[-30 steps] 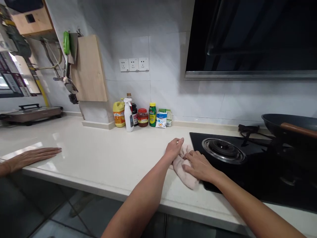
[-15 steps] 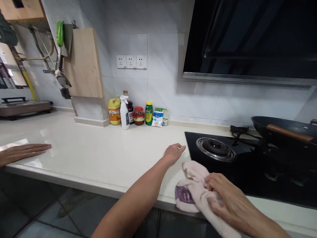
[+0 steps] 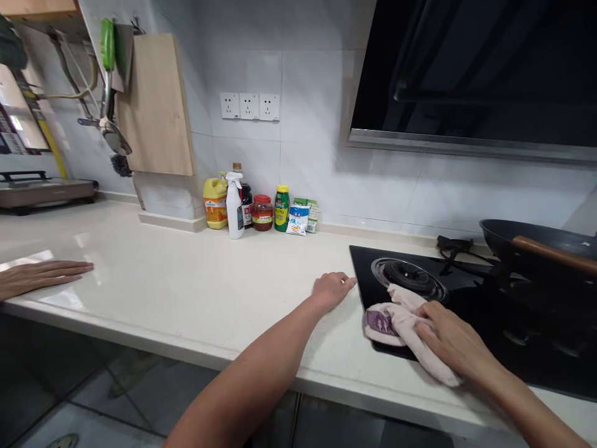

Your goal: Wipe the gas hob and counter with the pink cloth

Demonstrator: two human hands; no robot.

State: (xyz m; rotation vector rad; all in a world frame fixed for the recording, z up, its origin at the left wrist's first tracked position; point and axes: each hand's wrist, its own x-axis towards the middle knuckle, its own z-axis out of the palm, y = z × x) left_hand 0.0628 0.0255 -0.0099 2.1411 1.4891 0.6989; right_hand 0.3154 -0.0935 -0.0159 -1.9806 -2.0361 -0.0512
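My right hand (image 3: 450,330) is closed on a pinkish-white cloth (image 3: 415,326) with a purple label patch. The bunched cloth lies on the front left corner of the black glass gas hob (image 3: 471,330), its lower end hanging over the white counter. My left hand (image 3: 332,289) rests on the counter just beside the hob's left edge, fingers curled in. Nothing shows in it. Behind the cloth is the left burner (image 3: 409,278), partly covered by it.
Another person's hand (image 3: 46,275) lies flat on the counter (image 3: 186,292) at far left. Along the wall stand a white spray bottle (image 3: 234,208), a yellow jug (image 3: 215,205), jars and packets. A wok (image 3: 536,239) sits on the hob's right side, under the range hood (image 3: 476,81).
My right hand has moved the cloth up and right, from the counter's front edge onto the hob's corner. My left hand stays by the hob's edge. The view has shifted slightly.
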